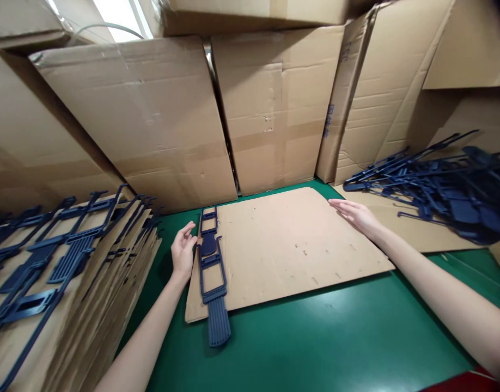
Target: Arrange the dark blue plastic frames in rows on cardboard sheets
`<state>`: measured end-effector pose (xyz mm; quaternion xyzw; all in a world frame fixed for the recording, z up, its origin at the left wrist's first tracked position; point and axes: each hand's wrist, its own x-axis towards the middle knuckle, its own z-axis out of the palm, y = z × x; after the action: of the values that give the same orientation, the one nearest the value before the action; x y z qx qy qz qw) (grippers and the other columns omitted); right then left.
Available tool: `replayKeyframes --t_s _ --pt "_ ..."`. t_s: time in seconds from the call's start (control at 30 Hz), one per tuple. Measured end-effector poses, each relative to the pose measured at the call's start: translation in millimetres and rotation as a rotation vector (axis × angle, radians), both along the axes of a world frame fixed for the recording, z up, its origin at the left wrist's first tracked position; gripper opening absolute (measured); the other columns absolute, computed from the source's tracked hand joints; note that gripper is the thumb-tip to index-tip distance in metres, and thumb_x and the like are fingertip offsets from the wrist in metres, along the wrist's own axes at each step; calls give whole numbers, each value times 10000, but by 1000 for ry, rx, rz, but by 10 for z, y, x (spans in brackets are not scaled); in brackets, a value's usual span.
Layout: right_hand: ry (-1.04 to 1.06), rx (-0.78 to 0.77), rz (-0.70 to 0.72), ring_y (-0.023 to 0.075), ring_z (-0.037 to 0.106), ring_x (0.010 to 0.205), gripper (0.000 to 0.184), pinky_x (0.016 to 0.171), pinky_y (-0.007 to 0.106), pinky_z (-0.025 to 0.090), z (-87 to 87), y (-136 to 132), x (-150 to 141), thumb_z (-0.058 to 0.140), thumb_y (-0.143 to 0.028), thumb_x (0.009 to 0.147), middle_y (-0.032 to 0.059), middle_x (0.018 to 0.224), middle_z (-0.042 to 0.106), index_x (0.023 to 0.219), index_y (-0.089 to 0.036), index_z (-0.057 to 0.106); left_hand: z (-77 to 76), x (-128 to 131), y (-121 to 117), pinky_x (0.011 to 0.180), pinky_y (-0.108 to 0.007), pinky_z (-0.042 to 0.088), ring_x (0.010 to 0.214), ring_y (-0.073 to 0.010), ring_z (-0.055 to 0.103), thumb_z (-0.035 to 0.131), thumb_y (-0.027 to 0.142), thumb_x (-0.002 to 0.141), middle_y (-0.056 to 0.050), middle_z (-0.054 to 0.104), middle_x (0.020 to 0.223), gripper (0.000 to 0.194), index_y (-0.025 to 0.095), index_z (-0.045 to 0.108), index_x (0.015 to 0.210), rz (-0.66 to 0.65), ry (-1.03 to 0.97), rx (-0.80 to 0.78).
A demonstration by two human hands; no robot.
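Observation:
A flat cardboard sheet (270,245) lies on the green table in front of me. Along its left edge rests a dark blue plastic frame part (211,272), whose ribbed end sticks out past the sheet's near edge. Beside that part, on the left, is my left hand (183,249), fingers loosely curved and apart, with nothing seen in it. My right hand (358,216) is at the sheet's right edge, fingers stretched out and side by side. It holds nothing; whether it touches the sheet's edge I cannot tell.
At the left stands a tall stack of cardboard sheets (107,283) layered with blue plastic parts (72,258). A heap of similar blue parts (450,190) lies on cardboard at the right. Large cartons (274,109) wall off the back of the green table (315,337).

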<state>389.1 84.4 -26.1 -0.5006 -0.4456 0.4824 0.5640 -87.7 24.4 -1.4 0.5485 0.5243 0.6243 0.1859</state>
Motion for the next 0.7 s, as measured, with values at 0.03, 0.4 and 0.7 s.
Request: replayKeyframes --t_s 0.03,0.4,0.7 --pt "-2 -2 -5 136 520 1176 197 1058 285 348 -3 -2 0 529 -213 799 44 1213 605 936 -223 670 85 -31 -11 1088 -426 280 1264 -251 432 542 239 744 -79 520 1317 285 206 611 1019 8 154 28" --pt "-5 5 -47 161 492 1207 198 1063 270 335 -63 -24 -26 556 -188 766 44 1230 594 882 -254 703 917 180 -462 1051 -564 235 1361 -420 173 710 536 630 -131 351 1438 516 219 614 1025 -299 1217 -502" --pt "-123 33 -67 177 500 1198 212 1058 293 354 -97 -88 -4 593 -232 739 39 1220 599 903 -300 710 810 218 -512 826 -371 469 1079 -310 517 775 298 552 -100 508 1139 397 210 536 856 -251 1402 -591"
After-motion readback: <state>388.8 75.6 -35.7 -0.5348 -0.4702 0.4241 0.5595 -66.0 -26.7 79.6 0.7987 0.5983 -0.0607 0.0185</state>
